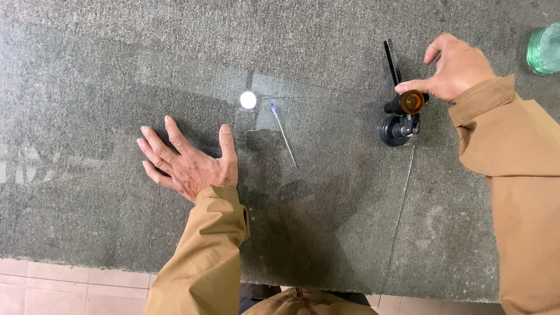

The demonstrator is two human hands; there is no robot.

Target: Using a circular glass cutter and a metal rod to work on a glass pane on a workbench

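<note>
One glass cutter [401, 114] sits on the bench [87, 58], a black tool with a single amber knob on top, a round black foot below and a thin black bar running away from it toward the far side. The right hand [458, 67] has hold of it: thumb and a fingertip pinch the amber knob, the other fingers lifted and loosely curled, wrist bent in from the right in a tan sleeve. From the foot one fine straight line runs toward the near edge, across a clear glass sheet [326, 192] lying flat on the grey felt. The left hand [189, 160] lies fully open, palm down, fingers spread, pressing flat and holding nothing. One green glass jar [543, 49] stands at the far right corner.
</note>
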